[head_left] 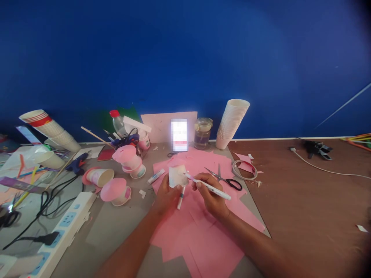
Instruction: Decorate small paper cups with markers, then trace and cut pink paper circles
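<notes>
My left hand [166,195] is closed around a small white paper cup [177,175], held tilted above the pink paper. In my right hand [211,195] is a white marker pen [216,190], gripped like a writing tool. Its tip points left and reaches the cup's right side; whether it touches is too small to tell. Below the cup, a short white pen-like piece with a dark band [181,199] lies on the pink paper sheets [208,239]. Scissors [224,178] lie partly open to the right of my right hand, beside a roll of tape [245,170].
Left stand pink-trimmed paper cups [116,192], a glue stick [155,176], a power strip [65,231] and a glue gun [77,161] with black cables. Behind are a glass jar [203,133], a tall cup stack [232,123], a lit screen [179,135] and a blue wall [185,58].
</notes>
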### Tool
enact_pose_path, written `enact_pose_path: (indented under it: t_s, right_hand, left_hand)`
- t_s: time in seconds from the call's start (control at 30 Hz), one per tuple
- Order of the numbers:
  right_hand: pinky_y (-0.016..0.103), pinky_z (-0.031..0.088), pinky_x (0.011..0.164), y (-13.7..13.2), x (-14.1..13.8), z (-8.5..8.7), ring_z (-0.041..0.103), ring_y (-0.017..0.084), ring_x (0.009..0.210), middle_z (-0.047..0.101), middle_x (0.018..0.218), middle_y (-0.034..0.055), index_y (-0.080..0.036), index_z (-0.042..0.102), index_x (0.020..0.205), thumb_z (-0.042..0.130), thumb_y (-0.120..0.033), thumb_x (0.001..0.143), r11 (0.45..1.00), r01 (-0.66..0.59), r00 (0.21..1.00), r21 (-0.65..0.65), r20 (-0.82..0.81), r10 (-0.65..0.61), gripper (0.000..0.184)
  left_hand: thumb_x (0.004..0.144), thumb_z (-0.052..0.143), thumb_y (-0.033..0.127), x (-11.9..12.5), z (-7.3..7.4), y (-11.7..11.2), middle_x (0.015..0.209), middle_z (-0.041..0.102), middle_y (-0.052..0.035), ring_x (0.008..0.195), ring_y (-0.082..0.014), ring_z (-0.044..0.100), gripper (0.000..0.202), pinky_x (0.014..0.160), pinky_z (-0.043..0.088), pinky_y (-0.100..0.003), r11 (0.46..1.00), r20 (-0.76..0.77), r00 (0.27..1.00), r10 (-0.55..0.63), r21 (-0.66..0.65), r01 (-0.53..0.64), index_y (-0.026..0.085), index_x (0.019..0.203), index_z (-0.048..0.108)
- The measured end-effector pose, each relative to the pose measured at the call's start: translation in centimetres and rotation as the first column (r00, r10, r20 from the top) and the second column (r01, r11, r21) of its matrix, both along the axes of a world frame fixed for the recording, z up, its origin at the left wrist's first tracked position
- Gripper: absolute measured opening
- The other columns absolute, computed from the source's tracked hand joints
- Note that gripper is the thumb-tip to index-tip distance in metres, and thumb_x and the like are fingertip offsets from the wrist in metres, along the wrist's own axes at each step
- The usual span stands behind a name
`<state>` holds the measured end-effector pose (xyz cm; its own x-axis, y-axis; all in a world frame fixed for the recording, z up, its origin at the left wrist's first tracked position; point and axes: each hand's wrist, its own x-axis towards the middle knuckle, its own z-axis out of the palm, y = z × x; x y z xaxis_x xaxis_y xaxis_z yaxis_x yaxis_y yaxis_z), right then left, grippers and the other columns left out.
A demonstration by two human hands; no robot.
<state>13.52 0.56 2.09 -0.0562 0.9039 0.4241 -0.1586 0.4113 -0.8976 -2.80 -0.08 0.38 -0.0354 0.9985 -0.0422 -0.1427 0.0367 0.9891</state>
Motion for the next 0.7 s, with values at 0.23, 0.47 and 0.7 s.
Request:
enact_pose_path:
  t_s: [0.23, 0.47, 0.7]
  right_hand:
    - [0.026, 0.048, 0.058, -0.02, -0.01, -0.24, 0.057, 0.013, 0.063, 0.059, 0.071, 0.0007, -0.022, 0.061, 0.089, 0.053, -0.027, 0.088, 1.0, 0.004, 1.0, 0.001, 0.03, -0.004, 0.009]
    - [0.027, 0.047, 0.059, -0.15, -0.03, -0.21, 0.056, 0.014, 0.064, 0.059, 0.073, 0.0012, -0.022, 0.061, 0.089, 0.053, -0.026, 0.088, 1.0, -0.003, 0.998, 0.002, 0.056, 0.003, 0.009]
    - [0.028, 0.047, 0.06, -0.14, -0.04, -0.21, 0.056, 0.014, 0.065, 0.06, 0.076, 0.0017, -0.022, 0.061, 0.09, 0.052, -0.028, 0.088, 1.0, -0.007, 0.997, -0.003, 0.073, 0.008, 0.01]
  left_hand:
    - [0.075, 0.065, 0.03, 0.06, 0.5, -0.13, 0.111, 0.062, -0.008, 0.104, -0.0233, 0.056, 0.043, 0.088, 0.043, -0.034, 1.0, -0.025, 1.0, -0.018, -0.008, 0.018, 0.018, 0.114, 0.052]
    - [0.076, 0.063, 0.027, 0.21, 0.54, -0.2, 0.11, 0.062, -0.0078, 0.103, -0.0207, 0.056, 0.043, 0.088, 0.044, -0.033, 1.0, -0.051, 0.999, -0.018, -0.006, 0.018, 0.018, 0.116, 0.049]
    - [0.071, 0.068, 0.032, 0.41, 1.08, -0.29, 0.108, 0.062, -0.0076, 0.099, -0.0209, 0.058, 0.046, 0.08, 0.048, -0.031, 0.999, -0.076, 0.997, 0.018, -0.031, -0.021, 0.018, 0.111, 0.051]
